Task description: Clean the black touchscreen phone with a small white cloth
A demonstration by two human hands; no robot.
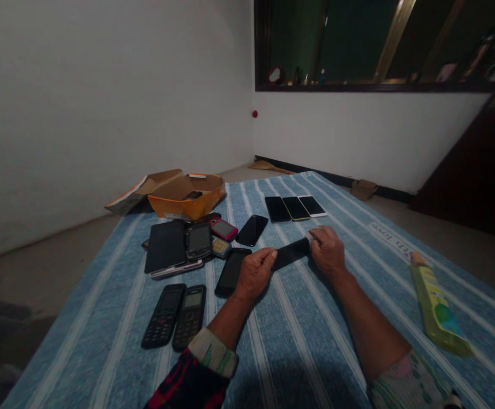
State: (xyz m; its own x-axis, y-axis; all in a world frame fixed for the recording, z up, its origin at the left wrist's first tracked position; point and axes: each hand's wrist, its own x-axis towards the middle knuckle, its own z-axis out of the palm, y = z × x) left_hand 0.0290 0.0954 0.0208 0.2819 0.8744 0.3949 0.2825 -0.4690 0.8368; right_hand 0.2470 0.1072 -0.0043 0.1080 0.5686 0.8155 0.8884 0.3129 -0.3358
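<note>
Between my two hands is a smartphone (290,254) with a dark screen, tilted up toward the right. My left hand (256,272) is closed on its left end, thumb along the top edge. Its right end is in my right hand (327,250), whose fingers are curled. Something whitish shows at those fingers; I cannot make out what it is. Beside my left hand lies a black smartphone (229,274), partly covered by the hand. Another black smartphone (252,230) rests just beyond. Farther off, three smartphones (296,209) lie side by side, screens dark.
Left of my hands are a pile of phones (165,244) and two keypad phones (191,318). Behind them stands an open orange cardboard box (188,204) with a dark item inside. A bottle of yellow liquid (437,309) lies at the right on the striped blue cloth (290,352).
</note>
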